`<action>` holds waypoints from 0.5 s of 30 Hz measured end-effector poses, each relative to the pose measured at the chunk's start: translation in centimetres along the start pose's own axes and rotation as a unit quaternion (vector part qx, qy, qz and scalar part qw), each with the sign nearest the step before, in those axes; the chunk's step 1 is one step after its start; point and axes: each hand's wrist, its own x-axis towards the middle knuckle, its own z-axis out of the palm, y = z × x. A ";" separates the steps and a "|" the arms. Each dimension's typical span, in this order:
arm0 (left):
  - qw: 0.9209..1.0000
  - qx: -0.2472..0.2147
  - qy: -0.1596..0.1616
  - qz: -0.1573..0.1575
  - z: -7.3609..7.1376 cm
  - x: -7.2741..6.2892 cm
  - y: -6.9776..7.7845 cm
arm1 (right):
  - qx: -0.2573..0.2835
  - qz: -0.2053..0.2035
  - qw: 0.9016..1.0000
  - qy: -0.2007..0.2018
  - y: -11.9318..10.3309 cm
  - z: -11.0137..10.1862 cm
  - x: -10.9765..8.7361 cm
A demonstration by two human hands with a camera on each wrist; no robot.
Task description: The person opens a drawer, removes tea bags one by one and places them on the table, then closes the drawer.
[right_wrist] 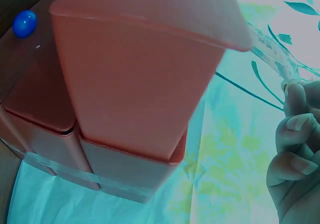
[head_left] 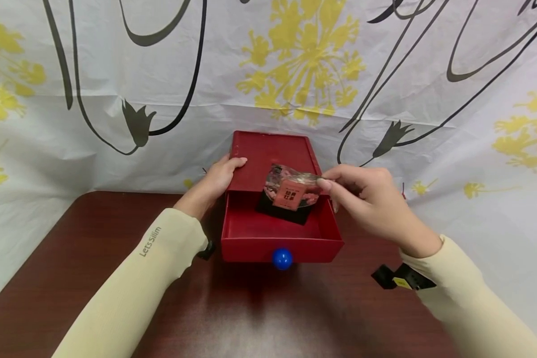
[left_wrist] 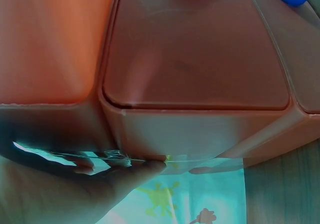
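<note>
In the head view a red box (head_left: pixel 273 154) stands at the back of the table, its drawer (head_left: pixel 279 248) pulled out toward me. A blue round knob (head_left: pixel 282 259) sits on the drawer front. My right hand (head_left: pixel 371 201) pinches the upper right corner of a dark food packet (head_left: pixel 291 194) with a red label. The packet hangs tilted above the drawer. My left hand (head_left: pixel 215 184) rests against the box's left side, thumb over the top edge; its other fingers are mostly hidden. In the right wrist view, fingertips (right_wrist: pixel 300 121) hold the packet's clear edge (right_wrist: pixel 272 54).
The dark reddish-brown table (head_left: pixel 112 278) extends left and in front of the box. Right behind the box hangs a white cloth (head_left: pixel 197 164) with yellow and grey flower prints. Black wrist cameras (head_left: pixel 402 277) are worn at my sleeves.
</note>
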 end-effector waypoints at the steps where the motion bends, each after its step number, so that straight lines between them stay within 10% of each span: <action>1: 1.000 0.000 -0.001 -0.001 0.0 0.0 0.0 | 0.007 0.007 1.000 0.002 0.0 -0.2 -0.2; 15: 1.000 -0.006 -0.010 0.001 0.0 0.0 -0.1 | 0.088 0.045 0.995 0.025 0.5 -2.2 -2.9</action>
